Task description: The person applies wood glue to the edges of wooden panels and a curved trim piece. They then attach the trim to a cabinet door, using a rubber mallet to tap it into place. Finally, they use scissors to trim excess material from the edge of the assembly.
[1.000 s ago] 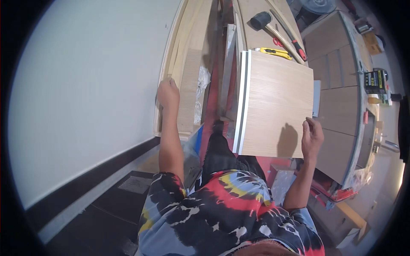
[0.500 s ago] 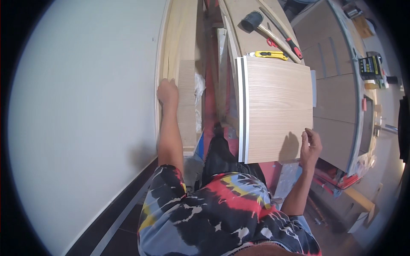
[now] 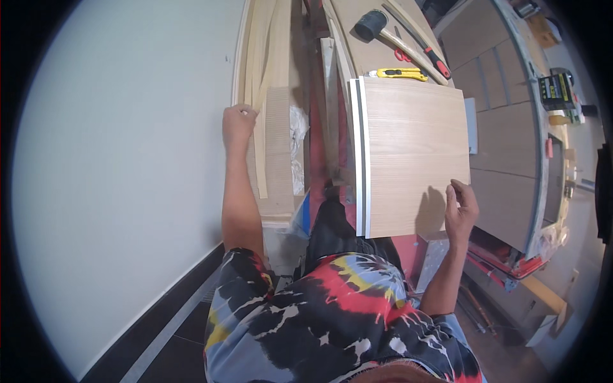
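Note:
My left hand [image 3: 237,131] is closed at the wall side of a long stack of boards, with finger and thumb pinching a thin wood-coloured strip [image 3: 262,163]. More such strips run away from me along the stack. On the right, my right hand [image 3: 461,210] hovers by the near right edge of a wood-grain panel [image 3: 415,140] and throws a shadow on it. Its thumb and forefinger are brought together; whatever may be between them is too small to make out. Layered panels with white edges lie under the top one.
Beyond the panel lie a yellow utility knife [image 3: 401,74], a black-headed mallet [image 3: 371,25] and a red-and-black handled tool [image 3: 437,64]. Crumpled white plastic [image 3: 297,147] borders the left stack. A pale wall [image 3: 128,159] rises at left, wood-fronted cabinets [image 3: 504,140] at right.
My left hand has shifted slightly left and away from me, and the thin strips beside it now lie splayed apart. The right hand stays over the panel's edge.

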Tool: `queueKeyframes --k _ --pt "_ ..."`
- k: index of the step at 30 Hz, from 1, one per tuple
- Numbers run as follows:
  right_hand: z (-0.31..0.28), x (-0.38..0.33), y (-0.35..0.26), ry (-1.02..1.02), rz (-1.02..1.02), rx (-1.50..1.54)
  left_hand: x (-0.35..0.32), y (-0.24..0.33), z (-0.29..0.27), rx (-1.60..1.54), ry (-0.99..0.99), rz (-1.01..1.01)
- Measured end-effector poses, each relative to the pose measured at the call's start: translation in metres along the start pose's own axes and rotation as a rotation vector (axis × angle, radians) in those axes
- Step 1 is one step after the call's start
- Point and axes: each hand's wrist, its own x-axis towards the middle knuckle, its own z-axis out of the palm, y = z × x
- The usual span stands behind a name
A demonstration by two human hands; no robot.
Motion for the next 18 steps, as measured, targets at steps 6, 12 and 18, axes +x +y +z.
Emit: queueKeyframes --k 6,12,18 --pt "0.002 0.005 -0.041 -0.052 -0.13 0.197 -0.038 0.064 -0.053 -0.813 -0.235 -0.114" --pt "-0.024 0.013 -0.117 -0.057 -0.654 0.338 -0.175 0.175 -0.144 -1.12 -0.188 0.132" --pt "-0.092 -0.037 -0.124 -0.666 -0.248 1.499 -0.364 0.246 -0.164 -0.892 -0.38 0.324"
